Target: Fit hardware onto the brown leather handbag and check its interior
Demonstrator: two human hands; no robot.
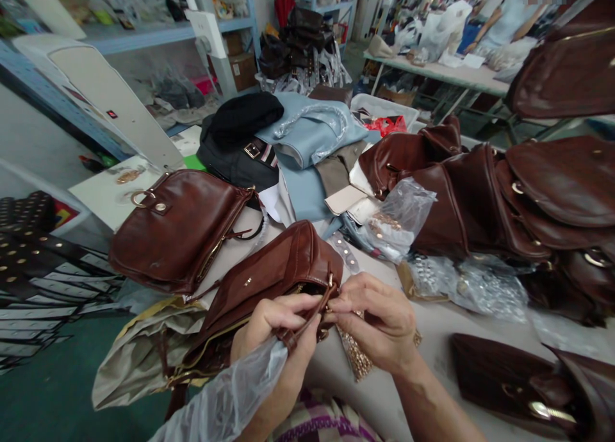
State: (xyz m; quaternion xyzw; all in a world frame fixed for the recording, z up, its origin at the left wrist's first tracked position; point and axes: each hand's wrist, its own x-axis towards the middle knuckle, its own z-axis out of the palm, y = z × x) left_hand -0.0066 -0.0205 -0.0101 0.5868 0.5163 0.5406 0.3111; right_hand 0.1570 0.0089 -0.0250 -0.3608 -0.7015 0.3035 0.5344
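At the far left, a second brown handbag (180, 230) is lying flat on the tabletop (446, 327), its ring hardware pointing up and left, well apart from both hands.

Moving right, the brown handbag being worked on (269, 282) is resting on crumpled paper, its long axis running from lower left up to upper right, so that its open upper corner is pointing straight toward the hands. The left hand (278, 336), its wrist wrapped in a clear plastic sleeve, is closing its grip around a thin brown strap (307, 323) that is running from the bag's corner down toward the person. That hand is sitting just below the bag and touching it.

The right hand (379, 323) is meeting the same corner from the right, its fingertips pinched narrow on a small gold fitting (330, 282) at the strap's upper end. Both hands are equally near the fitting, thumbs almost touching.

Under the right hand, a small packet of gold hardware (358, 359) is lying on the tabletop. Farther right, clear bags of metal parts (398, 218) and a heap of more brown handbags (528, 198) are piling up.
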